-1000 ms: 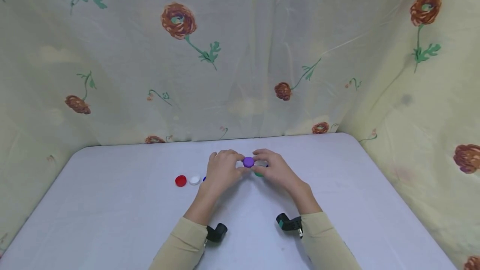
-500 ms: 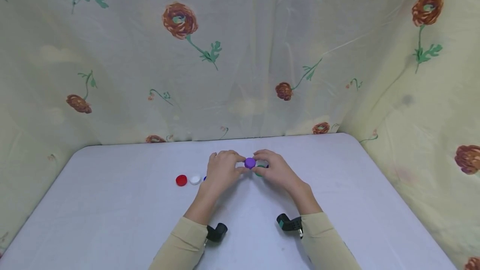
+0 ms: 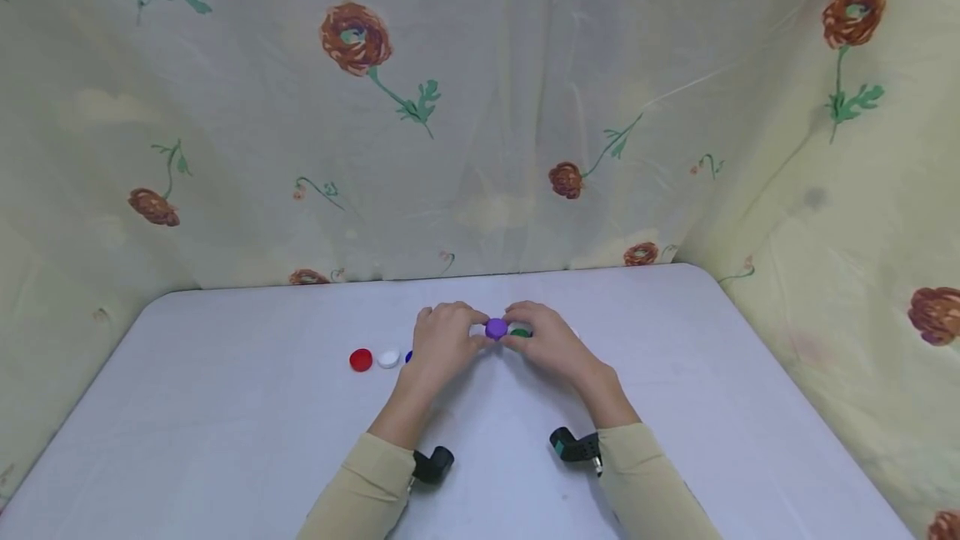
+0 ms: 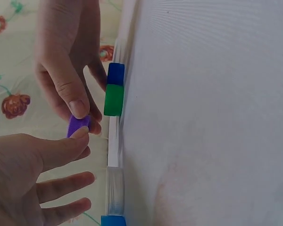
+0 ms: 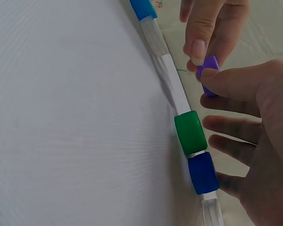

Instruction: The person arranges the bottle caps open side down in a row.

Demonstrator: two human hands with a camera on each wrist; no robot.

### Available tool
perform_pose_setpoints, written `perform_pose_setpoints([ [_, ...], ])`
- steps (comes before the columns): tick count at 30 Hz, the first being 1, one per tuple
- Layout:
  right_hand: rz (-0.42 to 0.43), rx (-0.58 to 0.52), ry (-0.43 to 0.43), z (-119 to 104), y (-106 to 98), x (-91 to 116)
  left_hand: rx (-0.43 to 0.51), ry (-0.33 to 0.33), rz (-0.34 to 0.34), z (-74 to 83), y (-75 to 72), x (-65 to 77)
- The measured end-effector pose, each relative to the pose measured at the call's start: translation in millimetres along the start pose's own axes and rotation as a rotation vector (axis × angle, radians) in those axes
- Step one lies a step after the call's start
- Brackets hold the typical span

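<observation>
A purple bottle cap [image 3: 496, 328] is pinched between my two hands above the far part of the table. My left hand [image 3: 448, 336] grips its left side with thumb and finger. From the right, my right hand [image 3: 551, 338] pinches the same cap. In the left wrist view the purple cap [image 4: 77, 125] is seen edge-on, clear of the table. A green cap [image 3: 520, 332] shows through the gap of my right hand. Beside it in the right wrist view stands a dark blue cap [image 5: 203, 173], close to my right fingers; my hand hides it in the head view.
Left of my hands, a red cap [image 3: 361, 359], a white cap [image 3: 387, 358] and a partly hidden blue cap [image 3: 408, 356] lie in a row. A white ribbed cap [image 5: 211, 212] lies past the dark blue one. Flowered cloth [image 3: 480, 148] hangs behind the table [image 3: 225, 440].
Both hands keep hold of the purple cap, which sits very slightly lower in view. My right hand has shifted a little, so the green cap appears higher within its gap.
</observation>
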State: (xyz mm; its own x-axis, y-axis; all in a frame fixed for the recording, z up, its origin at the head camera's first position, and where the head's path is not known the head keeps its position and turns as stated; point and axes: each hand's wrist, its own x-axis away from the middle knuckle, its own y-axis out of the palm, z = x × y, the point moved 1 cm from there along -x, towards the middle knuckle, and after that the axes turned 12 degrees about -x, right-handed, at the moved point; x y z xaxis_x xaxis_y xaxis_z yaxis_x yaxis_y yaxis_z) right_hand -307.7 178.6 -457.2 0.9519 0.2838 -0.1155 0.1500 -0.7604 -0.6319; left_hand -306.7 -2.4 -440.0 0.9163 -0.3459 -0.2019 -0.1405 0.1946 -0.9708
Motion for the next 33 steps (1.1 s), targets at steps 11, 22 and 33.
perform_pose_setpoints([
  [11,-0.033,0.055,0.006,4,7,1,-0.008,-0.011,-0.066,0.0,7.2,2.4],
  [22,-0.035,0.108,0.011,6,11,1,-0.024,-0.024,-0.108,-0.8,11.3,2.8],
  [33,-0.028,0.123,0.017,6,12,0,-0.051,-0.013,-0.139,-1.8,8.4,3.2],
])
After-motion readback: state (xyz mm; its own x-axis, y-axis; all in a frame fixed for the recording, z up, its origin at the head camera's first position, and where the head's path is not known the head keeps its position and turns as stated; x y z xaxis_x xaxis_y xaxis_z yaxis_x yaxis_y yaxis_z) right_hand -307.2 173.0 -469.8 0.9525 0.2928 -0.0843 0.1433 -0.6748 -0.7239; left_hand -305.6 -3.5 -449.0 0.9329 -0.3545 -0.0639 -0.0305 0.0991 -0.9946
